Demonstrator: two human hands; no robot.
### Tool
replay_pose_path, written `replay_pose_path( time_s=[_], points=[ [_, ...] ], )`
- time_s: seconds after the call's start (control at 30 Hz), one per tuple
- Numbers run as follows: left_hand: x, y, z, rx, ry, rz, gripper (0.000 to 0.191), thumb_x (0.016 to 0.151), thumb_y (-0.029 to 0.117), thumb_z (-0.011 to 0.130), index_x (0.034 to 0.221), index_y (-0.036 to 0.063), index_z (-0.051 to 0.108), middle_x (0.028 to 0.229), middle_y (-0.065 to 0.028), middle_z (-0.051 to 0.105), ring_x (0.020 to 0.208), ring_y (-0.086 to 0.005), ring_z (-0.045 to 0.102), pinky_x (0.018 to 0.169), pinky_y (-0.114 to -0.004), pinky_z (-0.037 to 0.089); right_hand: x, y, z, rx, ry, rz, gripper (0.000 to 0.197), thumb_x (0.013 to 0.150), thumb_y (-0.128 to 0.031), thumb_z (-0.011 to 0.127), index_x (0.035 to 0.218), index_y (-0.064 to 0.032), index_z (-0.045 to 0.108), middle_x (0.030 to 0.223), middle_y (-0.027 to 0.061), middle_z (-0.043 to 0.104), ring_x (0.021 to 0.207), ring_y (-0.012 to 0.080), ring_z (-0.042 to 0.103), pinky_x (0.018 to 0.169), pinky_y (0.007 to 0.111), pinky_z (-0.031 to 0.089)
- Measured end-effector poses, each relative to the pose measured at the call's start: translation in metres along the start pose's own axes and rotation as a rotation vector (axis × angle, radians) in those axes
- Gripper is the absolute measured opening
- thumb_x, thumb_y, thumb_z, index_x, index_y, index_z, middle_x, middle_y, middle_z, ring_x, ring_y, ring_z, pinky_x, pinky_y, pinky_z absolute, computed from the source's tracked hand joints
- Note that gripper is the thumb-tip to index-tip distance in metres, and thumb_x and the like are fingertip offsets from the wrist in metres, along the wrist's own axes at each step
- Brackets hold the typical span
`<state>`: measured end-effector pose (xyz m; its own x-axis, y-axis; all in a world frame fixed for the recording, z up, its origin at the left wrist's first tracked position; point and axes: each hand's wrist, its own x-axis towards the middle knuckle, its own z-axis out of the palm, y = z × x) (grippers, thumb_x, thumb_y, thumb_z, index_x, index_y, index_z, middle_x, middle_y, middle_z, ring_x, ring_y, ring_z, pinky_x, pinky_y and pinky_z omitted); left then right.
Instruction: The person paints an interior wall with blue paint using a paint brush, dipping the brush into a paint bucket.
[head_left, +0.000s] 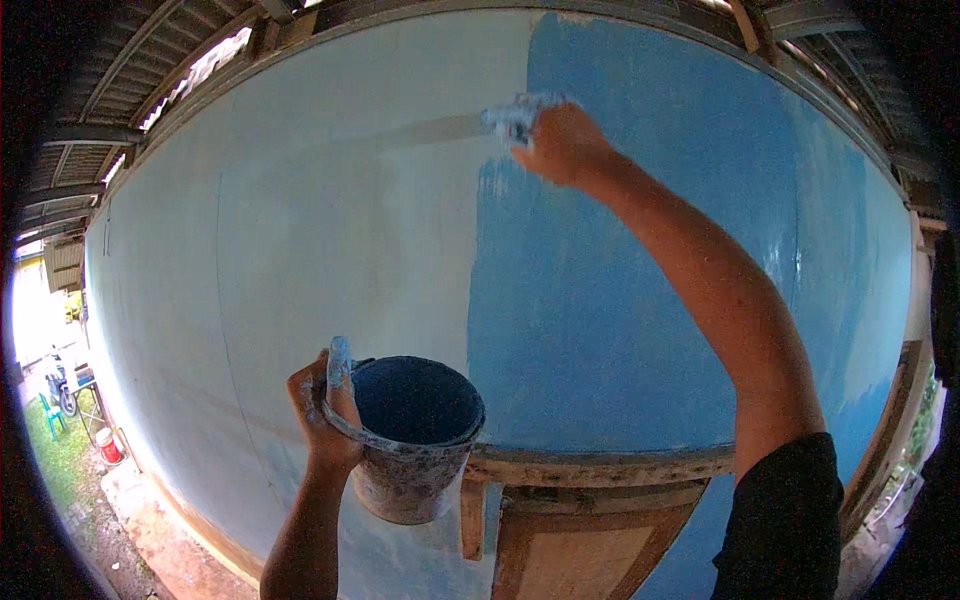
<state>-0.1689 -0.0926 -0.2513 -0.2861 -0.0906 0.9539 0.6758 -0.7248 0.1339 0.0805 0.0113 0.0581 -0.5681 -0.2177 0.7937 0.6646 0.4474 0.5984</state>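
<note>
My left hand (326, 427) grips the rim of a paint-spattered bucket (409, 484), with the thumb side smeared pale blue. The bucket tilts slightly towards me; its inside is dark, so the paint level cannot be made out. Raised high, my right hand (570, 146) holds a paint-smeared paintbrush (514, 120), blurred, against the wall. The brush is at the border between the deeper blue paint (600, 315) on the right and the pale wall surface (337, 240) on the left. A greyish streak runs leftward from the brush.
Below the blue area are a wooden ledge (600, 469) and a brown wooden panel (592, 540). Roof beams (94, 135) edge the wall's top. On the ground at far left stand a red container (109, 448), a green chair (52, 414) and a motorbike (60, 386).
</note>
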Motion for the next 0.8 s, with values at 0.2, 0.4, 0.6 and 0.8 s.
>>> replay_pose_path(
  time_s=[0.2,0.4,0.6,0.8],
  points=[
    [0.011,0.002,-0.017,-0.157,0.078,-0.298,0.023,0.087,0.015,0.051,0.102,0.0003,0.041,0.088,-0.0051,0.047,0.075,-0.0087,0.044,0.068,-0.025,0.040,-0.143,-0.105,0.030,-0.010,-0.558,-0.484,0.038,0.088,-0.031,0.040,0.121,-0.0123,0.045,0.123,0.0119,0.046,0.107,0.0263,0.050,0.085,0.038,0.045],
    [0.031,-0.008,-0.028,-0.065,-0.101,-0.413,0.023,0.087,0.015,0.051,0.100,0.0001,0.041,0.087,-0.0046,0.047,0.075,-0.0087,0.045,0.068,-0.025,0.040,-0.113,-0.101,0.013,0.634,-0.512,-0.191,0.019,0.079,-0.019,0.052,0.094,-0.0086,0.058,0.093,0.0124,0.060,0.085,0.0249,0.057,0.078,0.040,0.045],
    [0.037,0.010,-0.005,-0.033,0.006,-0.207,0.025,0.087,0.012,0.051,0.104,0.0009,0.036,0.092,-0.0083,0.048,0.085,-0.0134,0.048,0.077,-0.029,0.041,0.008,-0.007,-0.010,0.232,-0.001,-0.045,0.021,0.064,-0.020,0.059,0.072,0.0001,0.058,0.064,0.0202,0.058,0.058,0.0337,0.057,0.057,0.043,0.047],
    [0.036,0.008,-0.009,0.135,-0.051,0.013,0.026,0.087,0.014,0.051,0.104,0.0006,0.036,0.090,-0.0080,0.048,0.082,-0.0119,0.048,0.074,-0.028,0.041,-0.005,0.010,0.020,-0.179,-0.265,-0.050,0.025,0.076,-0.024,0.051,0.086,-0.0033,0.061,0.089,0.0185,0.062,0.079,0.0331,0.061,0.072,0.044,0.049]
  ],
)
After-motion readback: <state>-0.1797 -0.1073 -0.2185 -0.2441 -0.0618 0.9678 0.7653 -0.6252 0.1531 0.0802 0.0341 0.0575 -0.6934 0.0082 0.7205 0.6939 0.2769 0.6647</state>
